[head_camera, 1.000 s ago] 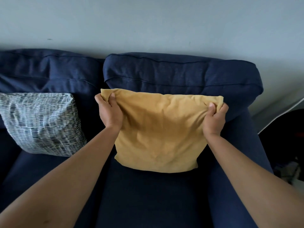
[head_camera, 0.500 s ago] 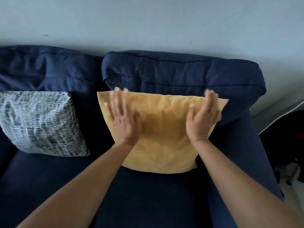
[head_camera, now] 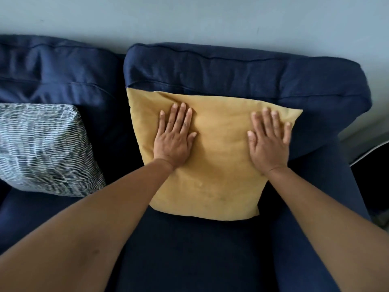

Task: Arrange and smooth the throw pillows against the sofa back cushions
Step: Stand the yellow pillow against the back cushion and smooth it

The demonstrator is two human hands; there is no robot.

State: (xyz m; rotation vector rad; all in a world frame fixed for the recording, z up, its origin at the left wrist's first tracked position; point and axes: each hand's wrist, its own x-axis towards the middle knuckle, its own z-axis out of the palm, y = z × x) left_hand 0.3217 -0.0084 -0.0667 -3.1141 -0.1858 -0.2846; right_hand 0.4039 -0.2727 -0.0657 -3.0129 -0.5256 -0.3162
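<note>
A mustard-yellow throw pillow leans upright against the right navy back cushion of the sofa. My left hand lies flat on the pillow's left half, fingers spread. On the right half my right hand presses flat too, its fingertips near the pillow's top right corner. Neither hand grips the fabric. A second throw pillow, patterned in black, white and grey, rests against the left back cushion.
The navy seat cushion runs along the front below the pillows. The sofa's right arm borders the yellow pillow. A pale wall stands behind the sofa, and dark floor clutter shows at the far right edge.
Both hands let go of the yellow pillow's top corners and now lie flat on its face, sliding downward. The pillow sits back against the cushion.
</note>
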